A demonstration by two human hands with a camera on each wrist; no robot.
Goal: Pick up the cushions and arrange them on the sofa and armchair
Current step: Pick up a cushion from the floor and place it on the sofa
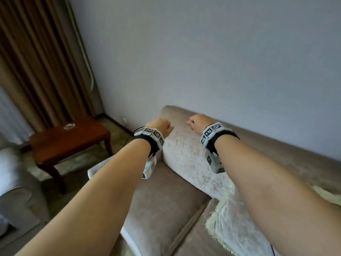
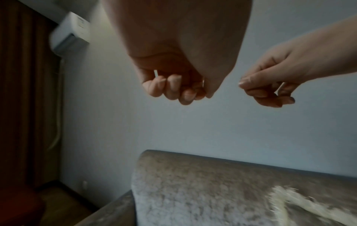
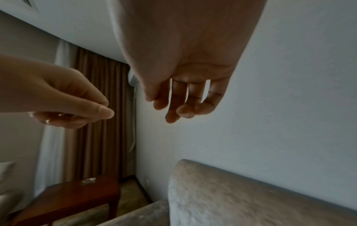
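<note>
both arms out front here, and nearest the person a fringed cream cushion lies flat on the sofa seat, under the right forearm. a step further in, the plush pale cushion stands leaning against the sofa backrest at the corner by the armrest. above its top edge hang the two hands: the left hand has its fingers curled in with nothing between them, and the right hand hangs loose, fingers drooping and slightly apart, empty too. neither touches the cushion.

looks like the placing step on this one is about done. to finish it well, i'd say press the top corners back so it sits square against the backrest, then go for the fringed cushion, taking it by two edges since it's floppy.

past the armrest, a dark wooden side table with a small glass dish on it, part of an armchair at the left edge, brown curtains in the corner, a plain pale wall behind, and an air conditioner high up.
</note>
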